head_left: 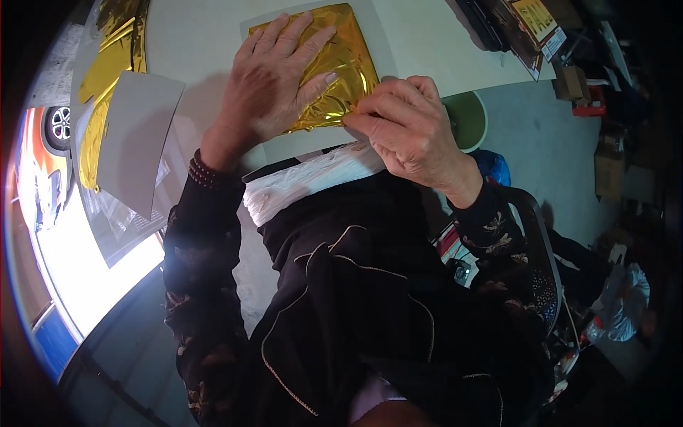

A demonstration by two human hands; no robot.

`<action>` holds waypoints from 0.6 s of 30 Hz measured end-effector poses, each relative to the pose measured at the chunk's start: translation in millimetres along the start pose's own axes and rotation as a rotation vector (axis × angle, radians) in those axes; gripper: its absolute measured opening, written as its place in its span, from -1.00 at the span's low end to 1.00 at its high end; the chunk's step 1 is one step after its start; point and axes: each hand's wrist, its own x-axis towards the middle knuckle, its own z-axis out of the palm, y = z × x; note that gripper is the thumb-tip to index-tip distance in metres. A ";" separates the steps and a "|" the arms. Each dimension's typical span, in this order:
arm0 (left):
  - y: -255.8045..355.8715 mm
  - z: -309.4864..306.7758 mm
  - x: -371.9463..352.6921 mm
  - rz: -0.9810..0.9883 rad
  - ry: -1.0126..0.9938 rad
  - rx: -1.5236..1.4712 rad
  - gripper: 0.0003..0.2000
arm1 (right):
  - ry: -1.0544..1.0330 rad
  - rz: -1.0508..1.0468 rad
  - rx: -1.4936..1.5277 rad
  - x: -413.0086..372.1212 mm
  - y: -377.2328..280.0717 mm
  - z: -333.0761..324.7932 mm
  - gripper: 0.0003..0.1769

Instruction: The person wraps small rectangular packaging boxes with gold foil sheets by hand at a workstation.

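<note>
A folded square of shiny gold foil [348, 53] lies on the table, wrinkled along its near edge. My left hand [270, 85] rests flat on it with the fingers spread. At the near right corner, my right hand [409, 132] pinches the edge of the foil between thumb and fingers. Part of that corner is hidden behind the fingers. Just below the foil, a bundle of white, crinkled thin material [306, 183] lies across my lap at the table edge; its kind I cannot make out.
More gold foil [117, 60] lies at the left of the table, partly under a grey card sheet [139, 135]. Dark boxes [523, 32] stand at the back right. A green bin [468, 121] is on the floor past the table's right edge. Cardboard boxes [613, 167] line the right side.
</note>
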 end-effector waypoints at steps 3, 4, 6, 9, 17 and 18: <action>-1.3 0.2 0.5 0.024 0.034 0.009 -0.36 | -0.024 0.007 0.005 -3.2 0.3 -2.6 -0.64; -1.8 -0.4 0.5 0.033 0.037 0.009 -0.34 | -0.026 0.012 0.013 -3.8 0.3 -3.1 -0.64; -0.2 -2.3 0.7 0.033 0.040 0.006 -0.32 | -0.030 0.020 0.028 -4.6 -0.1 -3.7 -0.63; -1.4 -2.2 -0.4 0.022 -0.013 -0.022 -0.30 | 0.009 0.002 0.031 -7.6 1.9 -2.5 -0.63; -2.6 -2.5 0.3 0.022 -0.048 -0.044 -0.29 | 0.054 0.051 0.012 -27.8 -18.2 -1.4 -0.54; -3.6 -2.2 1.1 0.028 -0.058 -0.031 -0.28 | 0.033 0.057 0.010 -28.1 -20.1 -0.2 -0.50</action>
